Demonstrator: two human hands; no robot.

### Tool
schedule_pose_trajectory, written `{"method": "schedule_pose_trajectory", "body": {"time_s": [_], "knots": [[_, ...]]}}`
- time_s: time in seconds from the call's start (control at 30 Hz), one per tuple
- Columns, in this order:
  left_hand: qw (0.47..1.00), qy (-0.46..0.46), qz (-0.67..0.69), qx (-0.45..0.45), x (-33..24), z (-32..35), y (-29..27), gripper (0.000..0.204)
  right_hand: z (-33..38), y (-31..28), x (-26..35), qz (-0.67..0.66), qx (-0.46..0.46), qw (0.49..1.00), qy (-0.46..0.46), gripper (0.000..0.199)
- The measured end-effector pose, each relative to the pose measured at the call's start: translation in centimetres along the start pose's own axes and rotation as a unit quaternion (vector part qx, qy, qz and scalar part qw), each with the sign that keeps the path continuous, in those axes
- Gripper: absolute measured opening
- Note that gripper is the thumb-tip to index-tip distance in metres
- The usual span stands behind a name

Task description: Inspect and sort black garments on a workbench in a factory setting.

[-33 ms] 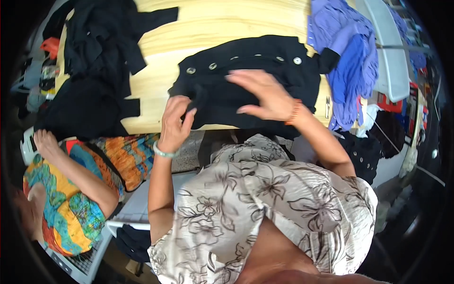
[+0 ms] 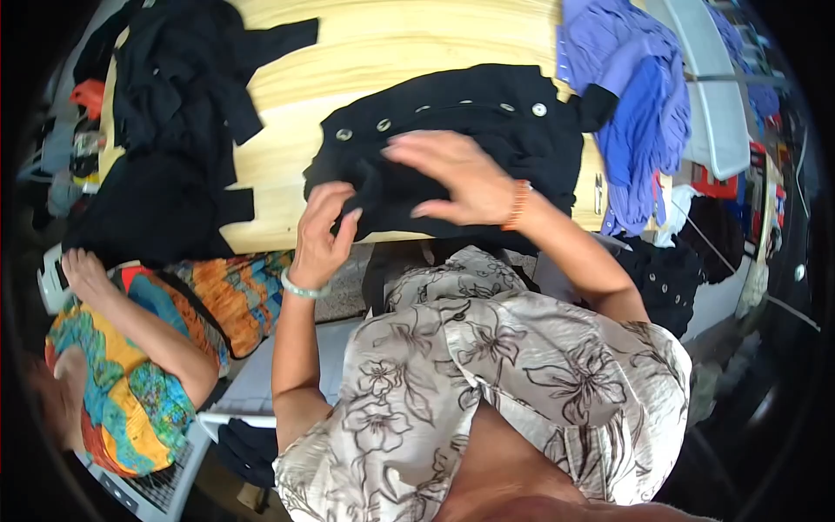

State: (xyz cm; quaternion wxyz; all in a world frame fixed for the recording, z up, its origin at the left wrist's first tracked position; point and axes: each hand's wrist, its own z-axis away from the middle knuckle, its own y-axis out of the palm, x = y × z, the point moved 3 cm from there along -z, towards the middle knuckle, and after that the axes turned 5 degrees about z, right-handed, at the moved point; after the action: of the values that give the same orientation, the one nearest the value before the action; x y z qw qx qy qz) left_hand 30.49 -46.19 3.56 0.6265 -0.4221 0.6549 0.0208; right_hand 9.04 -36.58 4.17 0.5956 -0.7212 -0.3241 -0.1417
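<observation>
Black garment [image 2: 487, 130] lies at the surface's [image 2: 391, 52] near edge, long axis running left-right, buttons along its far side. My left grip [image 2: 323, 233] pinches its near-left fold; right grip [image 2: 457, 178] rests open and flat on the middle, nearer the bulk. No labels seen.

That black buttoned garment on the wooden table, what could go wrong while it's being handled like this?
The black buttoned fabric garment lies at the near edge of the pale wooden table, with cloth hanging over it, so it might slide off. The left hand pinches only one corner while the right hand presses flat, so folds could bunch. The purple cloth pile alongside might tangle with it.
</observation>
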Motion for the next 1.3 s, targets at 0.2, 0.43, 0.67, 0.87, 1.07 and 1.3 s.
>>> {"method": "schedule_pose_trajectory", "body": {"time_s": [0.2, 0.43, 0.67, 0.87, 1.07, 1.3], "knots": [[0.955, -0.189, 0.227, -0.035, 0.2, 1.4, -1.3, 0.013, 0.2, 2.5, 0.0, -0.116, 0.139, 0.979, 0.092, 0.046], [0.912, -0.252, 0.28, -0.16, 5.2, 2.1, -1.0, 0.007, 11.2, -9.5, -2.6, -0.036, 0.146, 0.944, 0.295, 0.038], [0.942, -0.247, 0.157, -0.165, 12.6, 0.3, 2.6, 0.015, 16.8, -15.3, -6.6, 0.107, -0.019, 0.888, 0.446, 0.032], [0.947, -0.301, -0.018, -0.11, 18.6, -3.2, 5.0, 0.031, 22.3, -8.6, -18.0, 0.01, -0.127, 0.84, 0.528, 0.031], [0.934, -0.339, -0.1, -0.055, 22.0, -7.5, 3.5, 0.047, 19.9, -5.4, -23.3, 0.022, -0.205, 0.75, 0.629, 0.032], [0.889, -0.431, -0.15, 0.046, 19.2, -9.0, 5.0, 0.056, 18.3, -0.9, -26.8, -0.055, -0.245, 0.816, 0.521, 0.042]]}}
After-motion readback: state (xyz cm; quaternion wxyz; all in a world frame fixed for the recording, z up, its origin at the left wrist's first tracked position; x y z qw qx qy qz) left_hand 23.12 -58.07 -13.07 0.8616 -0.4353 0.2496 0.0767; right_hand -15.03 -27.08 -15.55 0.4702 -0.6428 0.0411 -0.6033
